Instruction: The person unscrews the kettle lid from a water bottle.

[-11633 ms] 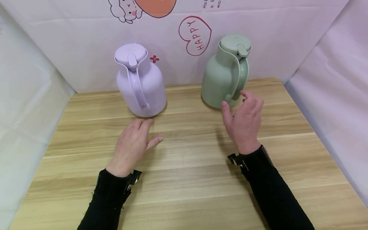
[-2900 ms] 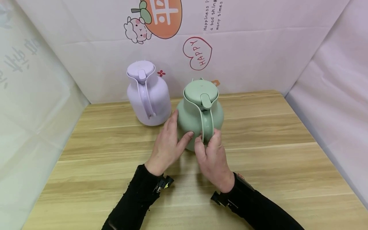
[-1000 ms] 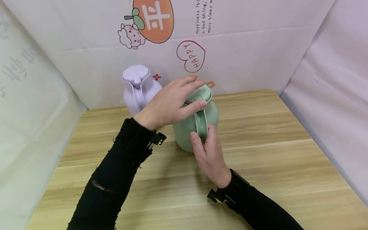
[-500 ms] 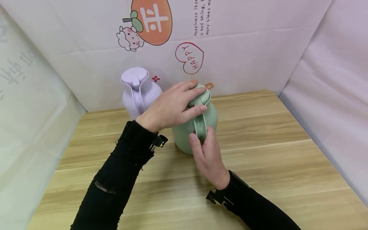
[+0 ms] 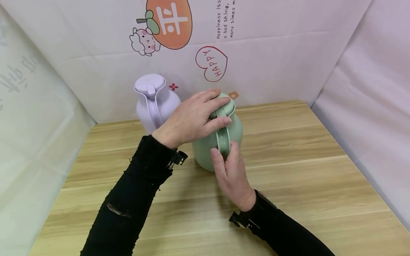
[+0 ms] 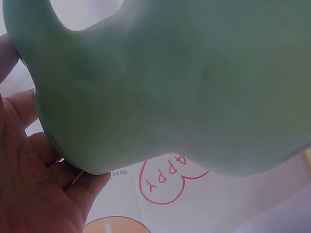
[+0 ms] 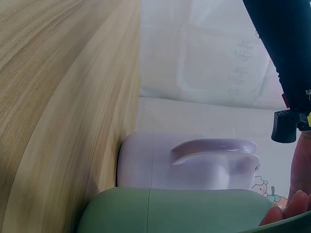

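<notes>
A green thermos jug [image 5: 205, 156] stands upright on the wooden table, its handle [image 5: 223, 140] facing the person. Over its lid [image 5: 228, 109] lies my left hand [image 5: 192, 117], fingers across the top and thumb on the near side by the lever. Seen from the left wrist, fingers [image 6: 43, 145] bend against the edge of the green top. Lower down, my right hand [image 5: 234, 174] grips the handle between thumb and fingers. A lilac thermos jug [image 5: 153, 106] stands behind and to the left, partly hidden by the left hand.
The wooden tabletop [image 5: 288, 170] ends at a white printed cloth [image 5: 272, 64] behind the jugs. More white cloth [image 5: 362, 89] hangs on the right and the left. In the right wrist view the lilac jug [image 7: 204, 165] appears close beside the green one.
Earlier the green jug came from the back right to the middle, beside the lilac one. My left hand moved from its side onto the lid. Over the last half second almost nothing moves.
</notes>
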The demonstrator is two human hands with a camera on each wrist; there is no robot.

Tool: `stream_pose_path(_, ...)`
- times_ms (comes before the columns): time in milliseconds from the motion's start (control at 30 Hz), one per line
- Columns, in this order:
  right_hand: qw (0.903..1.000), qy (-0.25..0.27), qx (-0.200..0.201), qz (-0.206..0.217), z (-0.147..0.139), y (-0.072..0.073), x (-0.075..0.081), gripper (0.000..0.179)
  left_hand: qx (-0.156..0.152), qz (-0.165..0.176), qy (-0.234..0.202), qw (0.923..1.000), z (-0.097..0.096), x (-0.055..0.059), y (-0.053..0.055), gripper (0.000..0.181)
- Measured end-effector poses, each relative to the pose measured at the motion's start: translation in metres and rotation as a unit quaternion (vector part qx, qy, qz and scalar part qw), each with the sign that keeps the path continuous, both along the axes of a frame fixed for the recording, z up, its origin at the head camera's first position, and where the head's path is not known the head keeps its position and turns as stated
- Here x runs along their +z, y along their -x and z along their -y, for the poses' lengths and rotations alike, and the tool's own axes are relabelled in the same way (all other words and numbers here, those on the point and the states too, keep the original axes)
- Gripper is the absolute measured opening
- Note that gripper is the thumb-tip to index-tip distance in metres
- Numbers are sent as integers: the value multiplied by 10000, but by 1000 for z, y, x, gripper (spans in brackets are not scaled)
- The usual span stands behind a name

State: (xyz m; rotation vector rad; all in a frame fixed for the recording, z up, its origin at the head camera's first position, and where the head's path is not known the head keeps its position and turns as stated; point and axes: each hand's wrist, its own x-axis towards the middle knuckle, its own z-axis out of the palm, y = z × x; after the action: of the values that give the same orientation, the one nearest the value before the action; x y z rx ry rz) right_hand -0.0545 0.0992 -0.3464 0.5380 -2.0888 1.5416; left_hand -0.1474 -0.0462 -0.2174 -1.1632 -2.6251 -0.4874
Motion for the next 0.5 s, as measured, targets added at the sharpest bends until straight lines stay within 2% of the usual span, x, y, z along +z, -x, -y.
stream_pose_path(333,9998,-80,-88,138,1,-1,1,31,138,-177,79,9997,-1,-1,-1,61)
stream_pose_path(500,9997,-135,-158,129,2,-1,1,33,245,-140,139,9995,-1,-1,-2,62)
